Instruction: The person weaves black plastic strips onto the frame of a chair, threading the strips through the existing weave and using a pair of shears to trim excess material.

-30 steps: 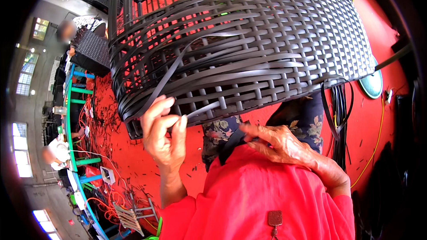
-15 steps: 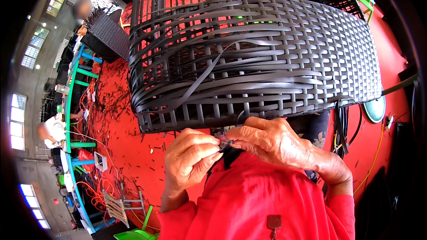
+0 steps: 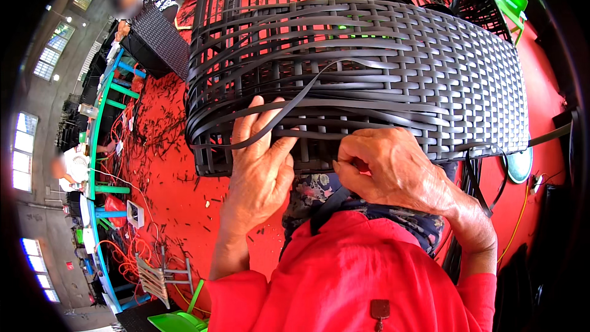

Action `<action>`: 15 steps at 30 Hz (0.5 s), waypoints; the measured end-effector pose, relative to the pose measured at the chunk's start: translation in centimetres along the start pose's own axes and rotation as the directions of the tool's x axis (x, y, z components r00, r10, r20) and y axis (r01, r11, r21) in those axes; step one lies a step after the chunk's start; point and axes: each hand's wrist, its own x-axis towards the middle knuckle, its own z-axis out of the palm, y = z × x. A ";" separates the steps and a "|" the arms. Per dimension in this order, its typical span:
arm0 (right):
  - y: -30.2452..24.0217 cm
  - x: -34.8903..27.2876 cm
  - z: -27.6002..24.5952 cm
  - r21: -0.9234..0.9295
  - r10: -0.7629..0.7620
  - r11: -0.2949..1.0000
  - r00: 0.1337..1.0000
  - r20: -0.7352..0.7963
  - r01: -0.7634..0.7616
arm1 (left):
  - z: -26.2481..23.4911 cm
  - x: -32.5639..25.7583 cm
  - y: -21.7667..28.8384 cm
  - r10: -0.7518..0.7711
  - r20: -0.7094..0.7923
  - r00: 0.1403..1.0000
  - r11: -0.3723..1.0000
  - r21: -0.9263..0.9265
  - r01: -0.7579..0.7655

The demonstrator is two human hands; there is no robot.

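A dark grey wicker furniture piece [image 3: 455, 80] stands before me, its right part tightly woven and its left part bare slats with long loose strips across them. My left hand [image 3: 258, 175] reaches up to the lower left of the weave, fingers stretched out among the loose strips. One curved strip [image 3: 307, 89] crosses by those fingertips. At the lower edge of the weave, my right hand [image 3: 399, 169] is closed, thumb and bent index finger close together. What it pinches, if anything, cannot be made out.
Strip scraps lie on the red floor [image 3: 160, 141] at left. A long bench with a green and blue frame [image 3: 98, 141] runs along the left, two people beside it. Green chairs [image 3: 510, 0] stand at far right and lower left. A black strip [image 3: 473, 178] hangs at right.
My hands were together in front of my chest, fingertips on something small and dark. They have parted and moved up to the weave, the left one opening among the strips.
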 end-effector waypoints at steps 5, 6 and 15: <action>0.0 1.7 0.6 -0.103 0.057 0.994 0.988 0.141 -0.042 | -0.3 0.1 0.0 -0.033 0.079 0.996 0.999 0.032 0.031; -0.2 1.9 0.4 -0.092 0.101 0.992 0.980 0.171 -0.086 | -0.2 0.2 -0.1 -0.033 0.091 0.995 0.999 0.032 0.030; 0.1 1.5 -1.3 0.059 0.246 0.965 0.962 0.115 -0.254 | -0.9 -0.1 -0.9 -0.185 -0.102 0.977 0.914 -0.384 0.133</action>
